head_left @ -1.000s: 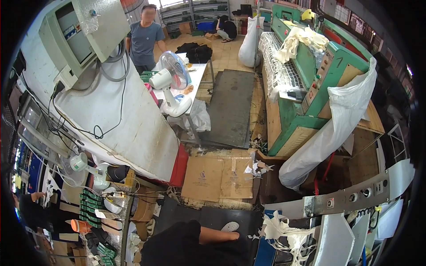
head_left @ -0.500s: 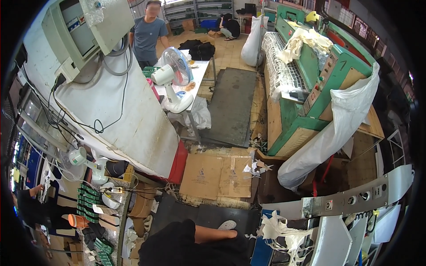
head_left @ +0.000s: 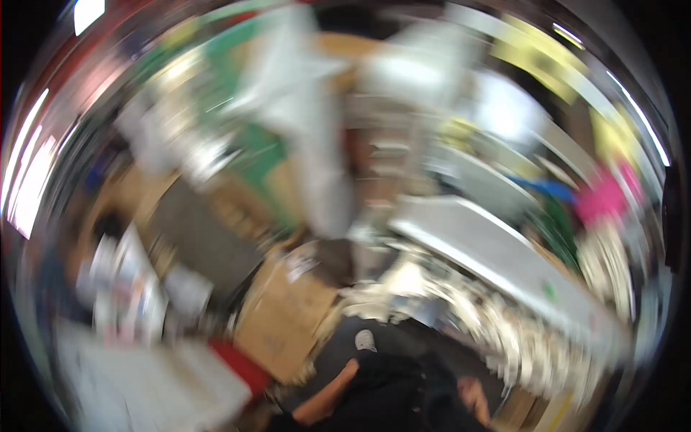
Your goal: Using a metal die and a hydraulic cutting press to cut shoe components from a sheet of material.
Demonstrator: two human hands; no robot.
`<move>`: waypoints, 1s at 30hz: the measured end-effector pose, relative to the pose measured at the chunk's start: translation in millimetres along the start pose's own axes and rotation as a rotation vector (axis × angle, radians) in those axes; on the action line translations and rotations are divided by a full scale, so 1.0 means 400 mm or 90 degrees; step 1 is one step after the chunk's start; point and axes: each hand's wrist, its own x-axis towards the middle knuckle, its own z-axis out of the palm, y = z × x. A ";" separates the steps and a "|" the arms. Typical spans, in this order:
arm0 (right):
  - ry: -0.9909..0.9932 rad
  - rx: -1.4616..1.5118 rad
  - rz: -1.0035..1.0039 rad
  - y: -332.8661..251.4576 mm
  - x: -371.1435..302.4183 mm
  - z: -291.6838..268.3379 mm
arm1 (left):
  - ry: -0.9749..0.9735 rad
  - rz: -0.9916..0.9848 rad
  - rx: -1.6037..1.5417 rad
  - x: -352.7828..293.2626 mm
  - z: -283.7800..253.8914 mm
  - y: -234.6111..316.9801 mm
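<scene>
My left forearm and hand [head_left: 340,386] come in at the lower edge, in front of my black clothing [head_left: 392,392]. The fingers of that hand are smeared, and nothing can be made out in them. On the other side of the clothing my right hand [head_left: 473,397] hangs low, also blurred. Whether its fingers are closed cannot be told. A light shoe [head_left: 366,340] shows on the dark floor mat [head_left: 332,347] just beyond my body. Neither hand visibly touches anything on the machine at the right.
Flattened cardboard [head_left: 284,317] lies on the floor ahead left, beside a dark sheet [head_left: 205,237]. A long grey machine panel [head_left: 497,241] runs along the right, with cream fabric strips [head_left: 497,324] under it. A white cabinet [head_left: 144,374] stands at lower left.
The whole view has swung to the right and blurred. The grey machine now fills the right side, and the cardboard and white cabinet have shifted left. My right hand has come into view.
</scene>
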 end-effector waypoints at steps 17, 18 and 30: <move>0.252 0.452 0.415 0.400 -0.214 0.373 | -0.487 0.544 -0.871 0.203 -0.947 -0.701; 0.239 0.540 0.430 0.421 -0.214 0.409 | -0.487 0.562 -0.890 0.212 -0.968 -0.722; 0.297 0.865 -0.682 0.685 -0.177 0.198 | -0.606 0.622 -0.563 0.274 -1.163 -0.812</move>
